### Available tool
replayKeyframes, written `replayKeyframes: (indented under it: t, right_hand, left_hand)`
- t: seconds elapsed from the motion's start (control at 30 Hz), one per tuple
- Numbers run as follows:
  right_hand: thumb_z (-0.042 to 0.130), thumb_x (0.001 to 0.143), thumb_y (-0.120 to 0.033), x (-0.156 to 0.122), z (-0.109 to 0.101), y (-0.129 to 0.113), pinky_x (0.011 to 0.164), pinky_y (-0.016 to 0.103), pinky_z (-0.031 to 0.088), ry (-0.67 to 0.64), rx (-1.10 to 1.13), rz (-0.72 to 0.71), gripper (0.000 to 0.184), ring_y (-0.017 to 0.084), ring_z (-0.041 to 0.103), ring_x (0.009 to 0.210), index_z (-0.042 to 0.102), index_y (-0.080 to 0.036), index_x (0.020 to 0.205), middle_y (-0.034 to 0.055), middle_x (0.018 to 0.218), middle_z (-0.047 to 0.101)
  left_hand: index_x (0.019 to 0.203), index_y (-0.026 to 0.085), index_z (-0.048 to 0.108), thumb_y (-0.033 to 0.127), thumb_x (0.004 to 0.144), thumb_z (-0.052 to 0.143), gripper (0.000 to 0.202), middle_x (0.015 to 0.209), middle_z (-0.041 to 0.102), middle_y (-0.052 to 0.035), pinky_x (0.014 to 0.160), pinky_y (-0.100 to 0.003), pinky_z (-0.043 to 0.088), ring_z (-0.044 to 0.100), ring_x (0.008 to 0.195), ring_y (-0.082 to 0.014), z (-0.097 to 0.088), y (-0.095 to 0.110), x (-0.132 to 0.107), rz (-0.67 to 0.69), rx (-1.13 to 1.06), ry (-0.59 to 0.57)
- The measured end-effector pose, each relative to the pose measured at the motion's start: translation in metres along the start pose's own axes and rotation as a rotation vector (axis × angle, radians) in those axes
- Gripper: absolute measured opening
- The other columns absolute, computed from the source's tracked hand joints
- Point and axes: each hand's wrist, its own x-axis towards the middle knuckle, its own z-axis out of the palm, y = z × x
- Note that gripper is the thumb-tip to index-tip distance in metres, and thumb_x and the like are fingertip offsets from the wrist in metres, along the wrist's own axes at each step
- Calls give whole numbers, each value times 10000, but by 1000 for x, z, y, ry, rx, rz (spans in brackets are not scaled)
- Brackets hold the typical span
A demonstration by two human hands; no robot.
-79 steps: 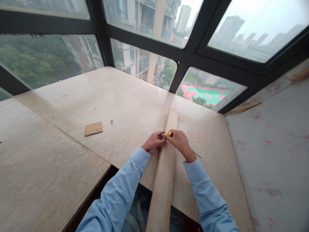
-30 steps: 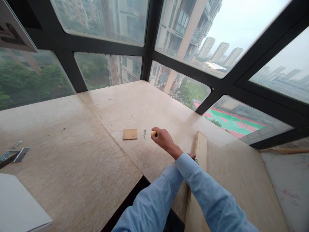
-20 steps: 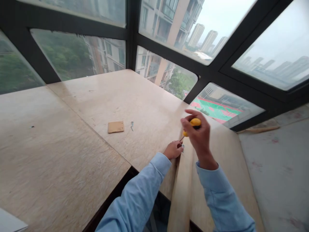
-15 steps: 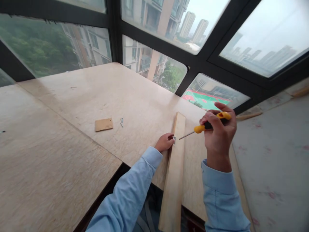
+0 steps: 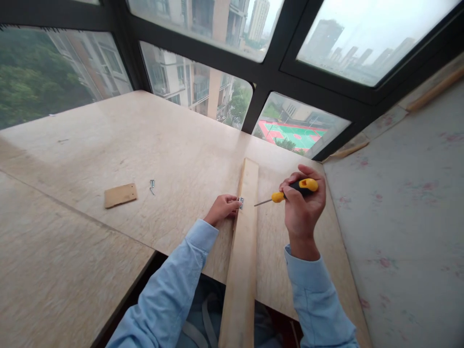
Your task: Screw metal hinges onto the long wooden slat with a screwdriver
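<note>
A long wooden plank (image 5: 243,241) lies lengthwise on the pale stone worktop (image 5: 174,159), its near end over the edge toward me. My left hand (image 5: 221,209) is closed against the plank's left edge, pinching a small metal bracket (image 5: 240,202) there. My right hand (image 5: 302,205) is closed round a yellow and black screwdriver (image 5: 290,191), held above the worktop just right of the plank. Its thin shaft points left toward the bracket, the tip a short gap away.
A small flat wood piece (image 5: 121,195) and loose screws (image 5: 152,185) lie on the worktop to the left. Dark-framed windows (image 5: 268,72) close off the far side. A pale flowered surface (image 5: 398,193) rises on the right. A dark gap (image 5: 145,285) opens below the worktop's near edge.
My right hand reached left toward the screws, then swung back to the plank with the screwdriver, which now points at the bracket. My left hand stayed at the bracket.
</note>
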Motion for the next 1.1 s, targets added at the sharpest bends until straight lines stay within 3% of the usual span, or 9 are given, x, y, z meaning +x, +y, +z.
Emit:
replayKeyframes:
  t: [0.13,0.43,0.67,0.9,1.1]
  right_hand:
    - [638,742,-192,6,-3,3,658,258,492,-20,26,11,366,108,511,736,546,-243,1093,-11,861,499]
    - [614,771,-196,11,3,8,643,257,488,-140,90,62,360,104,510,706,533,-247,1118,-16,855,518]
    - [609,779,-186,8,8,18,678,270,487,-182,181,85,366,103,527,719,527,-241,1132,-16,864,523]
    - [604,783,-179,6,13,28,635,256,465,-244,218,105,383,107,511,713,532,-241,1154,-9,863,530]
    - [613,778,-198,4,14,34,622,250,454,-221,213,108,377,108,505,710,521,-239,1142,-7,865,527]
  left_hand:
    - [1034,62,677,330,624,845,519,929,726,-115,634,-281,574,686,763,-184,0,-3,0,75,-7,41]
    - [1150,69,651,408,673,805,606,929,731,-128,628,-303,585,695,793,-215,2,-7,-3,140,114,57]
    - [1161,74,662,402,693,793,586,872,730,-116,594,-252,548,682,738,-192,1,-10,-1,208,175,82]
    - [1142,71,649,390,655,812,605,798,723,-98,589,-267,556,675,693,-191,3,-6,-2,171,115,78]
    - [1099,88,646,375,665,800,542,804,719,-103,581,-284,569,680,711,-206,2,-5,-2,149,132,83]
